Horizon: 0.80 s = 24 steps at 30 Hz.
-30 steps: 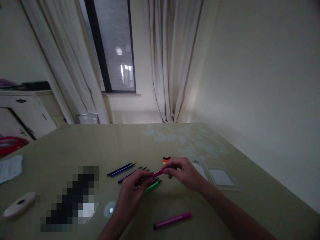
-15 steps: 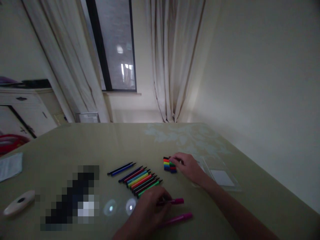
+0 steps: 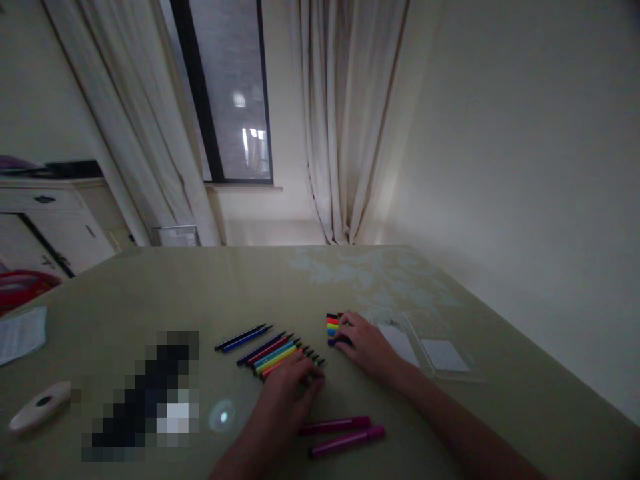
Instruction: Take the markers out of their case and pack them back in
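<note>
My left hand point(image 3: 283, 397) lies over the near end of a row of uncapped felt-tip pens point(image 3: 273, 353), its thumb and index finger apart. It hides part of the nearest pens, so contact is unclear. Two magenta felt-tip pens point(image 3: 347, 440) lie side by side just right of that wrist. My right hand point(image 3: 367, 347) is at a small block of coloured pen caps point(image 3: 332, 325), with fingers at its far end and thumb at its near end. The fingers cover much of the block's right side.
Two dark-tipped pens point(image 3: 243, 338) lie left of the row. A clear plastic case point(image 3: 453, 360) with white card rests beyond my right forearm. On the left are a white oval object point(image 3: 40, 408), a pixelated dark patch point(image 3: 143, 400) and a paper sheet point(image 3: 23, 333).
My left hand has let go of a magenta pen, which now lies beside the other, and has moved up-left over the row. My right hand has come down around the caps.
</note>
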Available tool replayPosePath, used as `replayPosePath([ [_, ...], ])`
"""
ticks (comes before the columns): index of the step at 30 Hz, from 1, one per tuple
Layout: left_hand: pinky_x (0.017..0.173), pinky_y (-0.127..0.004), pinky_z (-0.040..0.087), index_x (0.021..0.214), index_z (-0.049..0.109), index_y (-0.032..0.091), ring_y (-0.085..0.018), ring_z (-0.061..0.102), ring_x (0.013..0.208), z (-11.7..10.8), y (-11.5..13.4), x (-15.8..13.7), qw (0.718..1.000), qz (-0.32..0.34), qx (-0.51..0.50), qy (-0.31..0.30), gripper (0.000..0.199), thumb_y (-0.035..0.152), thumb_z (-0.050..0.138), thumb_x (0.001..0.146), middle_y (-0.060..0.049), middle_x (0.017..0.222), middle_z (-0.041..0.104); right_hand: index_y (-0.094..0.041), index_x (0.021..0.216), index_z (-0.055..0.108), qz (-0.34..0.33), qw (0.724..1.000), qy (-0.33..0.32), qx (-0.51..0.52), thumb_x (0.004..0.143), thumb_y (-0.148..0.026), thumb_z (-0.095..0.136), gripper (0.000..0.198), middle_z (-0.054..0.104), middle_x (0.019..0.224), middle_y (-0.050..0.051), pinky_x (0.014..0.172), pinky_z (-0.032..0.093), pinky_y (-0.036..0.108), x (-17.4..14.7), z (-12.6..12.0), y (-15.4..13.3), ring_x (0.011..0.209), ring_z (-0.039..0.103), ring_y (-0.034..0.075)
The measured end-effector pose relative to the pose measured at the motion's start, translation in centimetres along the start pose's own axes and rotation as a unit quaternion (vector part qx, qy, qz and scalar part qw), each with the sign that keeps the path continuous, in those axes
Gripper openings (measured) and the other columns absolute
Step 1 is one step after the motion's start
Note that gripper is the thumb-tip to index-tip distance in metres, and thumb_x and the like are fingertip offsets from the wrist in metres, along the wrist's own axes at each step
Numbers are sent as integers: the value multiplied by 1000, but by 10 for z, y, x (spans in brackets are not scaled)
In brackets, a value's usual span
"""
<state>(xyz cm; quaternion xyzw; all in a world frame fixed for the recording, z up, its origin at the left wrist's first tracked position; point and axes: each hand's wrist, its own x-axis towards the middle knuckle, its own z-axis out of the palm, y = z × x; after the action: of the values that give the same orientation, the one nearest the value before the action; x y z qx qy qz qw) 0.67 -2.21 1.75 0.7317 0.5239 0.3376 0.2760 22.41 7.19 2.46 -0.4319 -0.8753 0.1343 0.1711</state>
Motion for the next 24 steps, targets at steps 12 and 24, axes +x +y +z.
replayPosePath([
  [12,96,-46,46,97,78,22,-33,65,103,-55,-62,6,958,-131,222,127,33,30,46,94,-11,103,73,-18,92,74,1,986,70,152,86,-17,73,6,72,86,3,70,45,27,1,-9,-15,78,65,18],
  [24,92,-43,52,104,71,21,-29,67,102,-48,-54,12,974,-115,135,137,32,36,44,94,-11,109,71,-21,99,78,-23,968,93,233,88,-22,70,13,75,91,3,70,48,27,0,-23,-30,74,62,16],
])
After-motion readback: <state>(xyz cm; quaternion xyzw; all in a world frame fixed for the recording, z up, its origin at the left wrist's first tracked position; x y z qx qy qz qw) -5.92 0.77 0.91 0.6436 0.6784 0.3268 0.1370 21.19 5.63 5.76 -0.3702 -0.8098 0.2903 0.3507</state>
